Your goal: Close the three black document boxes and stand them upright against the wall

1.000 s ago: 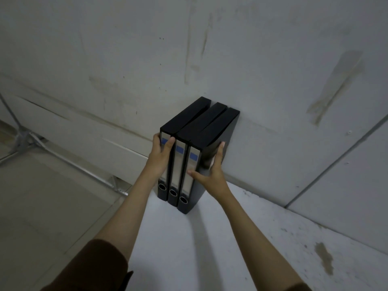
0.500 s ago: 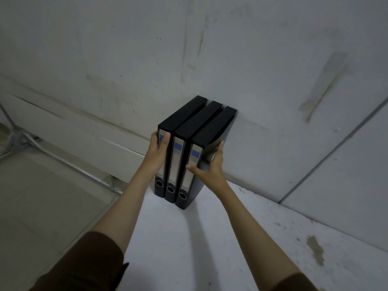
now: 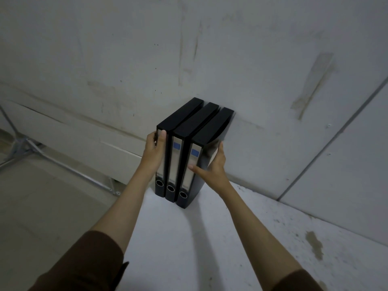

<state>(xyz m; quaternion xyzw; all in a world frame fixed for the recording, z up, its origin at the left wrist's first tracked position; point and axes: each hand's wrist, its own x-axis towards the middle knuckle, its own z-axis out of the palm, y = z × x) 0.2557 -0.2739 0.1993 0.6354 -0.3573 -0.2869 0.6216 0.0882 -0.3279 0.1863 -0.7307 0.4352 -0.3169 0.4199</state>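
Three black document boxes stand upright side by side on a white table (image 3: 189, 244), their backs touching the wall (image 3: 210, 59). The left box (image 3: 180, 115), middle box (image 3: 197, 120) and right box (image 3: 214, 127) are shut, spines with grey labels and finger holes facing me. My left hand (image 3: 154, 150) grips the left box's outer side, thumb on its spine. My right hand (image 3: 212, 166) presses flat on the right box's outer side, thumb on its spine. Together they squeeze the row.
The table's left edge runs down from under the boxes; beyond it lies a lower floor with a metal frame (image 3: 27, 148). A white ledge (image 3: 117, 156) runs along the wall at left. A stain (image 3: 315, 246) marks the table at right.
The three boxes and both hands have stayed together against the wall. The left thumb has slid up the left spine, and the view has shifted slightly.
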